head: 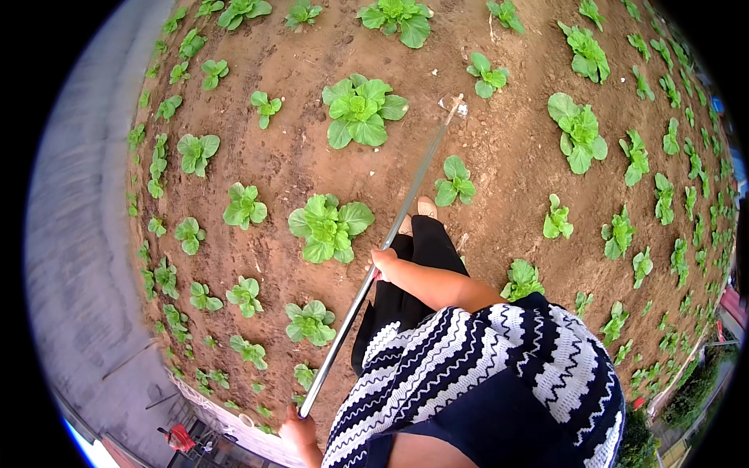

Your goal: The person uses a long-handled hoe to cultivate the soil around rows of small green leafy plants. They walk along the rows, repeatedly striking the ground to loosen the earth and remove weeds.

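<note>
A long-handled hoe [354,307] with a shiny metal shaft runs diagonally from lower left to upper middle. My right hand [383,264] grips the shaft partway along. At the near end of the shaft, my left hand [297,428] is closed around it. The small hoe head [453,106] is at the soil, its blade blurred and partly hidden. It lies between a large leafy cabbage plant [358,111] and a smaller plant [487,76]. Another large plant [329,227] grows left of the shaft, near my right hand.
Rows of leafy plants [579,131] spread across brown soil [515,152]. A small plant [455,181] stands just beyond my shoes [427,207]. Grey paving [82,222] borders the plot on the left. A red object [178,437] is at lower left, beyond a pale edging [234,424].
</note>
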